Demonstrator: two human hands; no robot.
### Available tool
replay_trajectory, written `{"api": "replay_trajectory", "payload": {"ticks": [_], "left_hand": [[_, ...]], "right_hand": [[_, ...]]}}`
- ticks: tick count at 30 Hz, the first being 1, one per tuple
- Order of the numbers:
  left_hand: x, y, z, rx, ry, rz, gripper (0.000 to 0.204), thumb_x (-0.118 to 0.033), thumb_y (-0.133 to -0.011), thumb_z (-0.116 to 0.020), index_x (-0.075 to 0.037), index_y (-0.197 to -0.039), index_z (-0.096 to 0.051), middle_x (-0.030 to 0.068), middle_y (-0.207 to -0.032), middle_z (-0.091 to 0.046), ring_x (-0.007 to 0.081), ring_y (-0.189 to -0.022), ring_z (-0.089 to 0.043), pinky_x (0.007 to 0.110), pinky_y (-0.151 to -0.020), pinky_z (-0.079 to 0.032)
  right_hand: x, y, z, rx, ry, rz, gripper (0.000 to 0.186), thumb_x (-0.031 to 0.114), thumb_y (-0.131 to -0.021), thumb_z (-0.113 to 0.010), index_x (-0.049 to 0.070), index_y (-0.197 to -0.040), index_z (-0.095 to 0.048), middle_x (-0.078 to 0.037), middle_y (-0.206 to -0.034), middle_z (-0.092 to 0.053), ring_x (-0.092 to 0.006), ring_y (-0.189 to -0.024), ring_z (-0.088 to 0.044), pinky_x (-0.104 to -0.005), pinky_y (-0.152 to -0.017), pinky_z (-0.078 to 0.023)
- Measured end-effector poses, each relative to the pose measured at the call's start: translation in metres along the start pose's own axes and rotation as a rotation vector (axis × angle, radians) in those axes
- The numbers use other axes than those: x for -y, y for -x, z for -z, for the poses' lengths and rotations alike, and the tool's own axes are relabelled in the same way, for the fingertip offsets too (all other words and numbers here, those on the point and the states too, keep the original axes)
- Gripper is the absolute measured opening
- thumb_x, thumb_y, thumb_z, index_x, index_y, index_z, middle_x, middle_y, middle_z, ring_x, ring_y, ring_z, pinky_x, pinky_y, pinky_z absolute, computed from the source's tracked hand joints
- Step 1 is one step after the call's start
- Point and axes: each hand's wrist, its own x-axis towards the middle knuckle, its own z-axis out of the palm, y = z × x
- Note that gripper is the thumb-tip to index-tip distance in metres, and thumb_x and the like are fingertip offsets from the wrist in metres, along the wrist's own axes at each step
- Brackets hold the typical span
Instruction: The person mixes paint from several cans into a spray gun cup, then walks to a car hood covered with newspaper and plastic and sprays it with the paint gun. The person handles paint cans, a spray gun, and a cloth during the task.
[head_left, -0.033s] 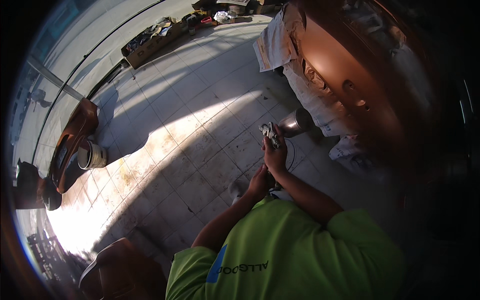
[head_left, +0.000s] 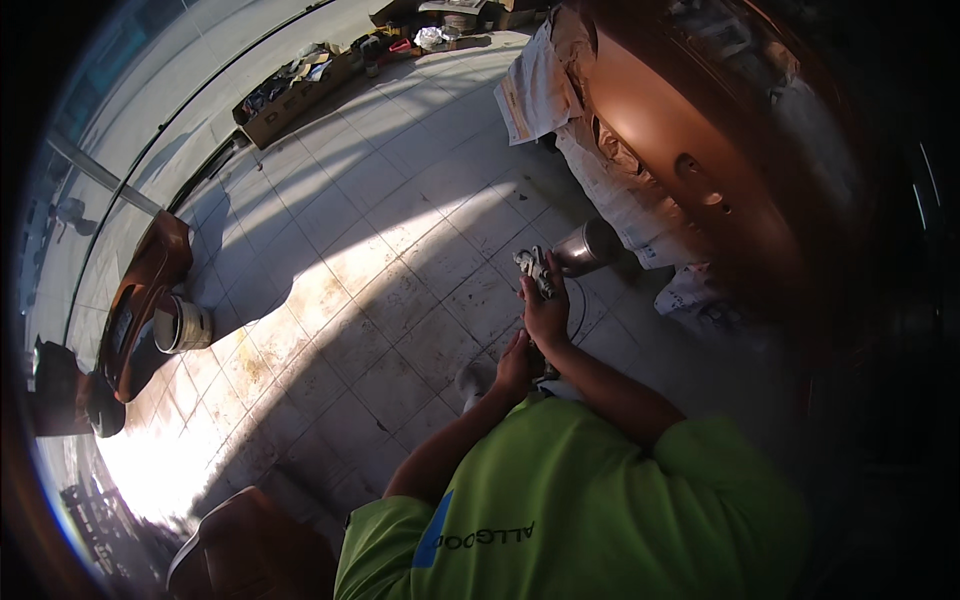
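Observation:
A metal spray gun (head_left: 534, 266) with a round silver cup (head_left: 590, 248) is in my right hand (head_left: 545, 312), whose fingers wrap round its handle. The cup points toward the orange car body panel (head_left: 655, 120) on the right, but stands apart from it. Just below, my left hand (head_left: 515, 365) is closed against the lower end of the grip; what its fingers hold is hidden. A thin hose (head_left: 582, 310) curves down beside my right wrist.
Paper masking (head_left: 600, 185) edges the panel. An orange bumper (head_left: 150, 280) lies at the left beside a white bucket (head_left: 185, 325). At the far side stands a cardboard box (head_left: 290, 105) of clutter. Another brown-orange part (head_left: 245, 550) sits at the lower left. Sunlight crosses the tiled floor (head_left: 400, 330).
The whole view has shifted slightly, with the panel and far box a little further left. Both hands keep their hold, and the spray gun stays almost in place.

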Motion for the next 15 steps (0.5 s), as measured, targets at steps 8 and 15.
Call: {"api": "replay_trajectory", "payload": {"ticks": [8, 15], "left_hand": [[0.042, -0.074, 0.034, 0.05, -0.602, -0.26, 0.03, -0.026, -0.099, -0.065, 0.0, -0.113, -0.06, 0.0127, -0.085, -0.065, 0.032, -0.068, -0.064, 0.044, -0.063, -0.052], [0.04, -0.136, 0.001, 0.211, -0.835, 0.15, 0.042, -0.038, -0.107, -0.047, 0.0, -0.109, -0.063, 0.0165, -0.092, -0.071, 0.0307, -0.077, -0.069, 0.038, -0.068, -0.053]], "right_hand": [[0.009, -0.015, 0.039, -0.188, -0.126, -0.436, 0.028, 0.019, -0.101, -0.067, 0.007, -0.125, -0.059, -0.004, -0.105, -0.065, -0.0128, -0.081, -0.062, -0.0312, -0.07, -0.051], [-0.079, -0.054, 0.084, -0.494, -0.028, -0.288, 0.027, 0.024, -0.102, -0.065, 0.006, -0.123, -0.058, -0.006, -0.095, -0.064, -0.0187, -0.081, -0.064, -0.0365, -0.073, -0.052]]}}
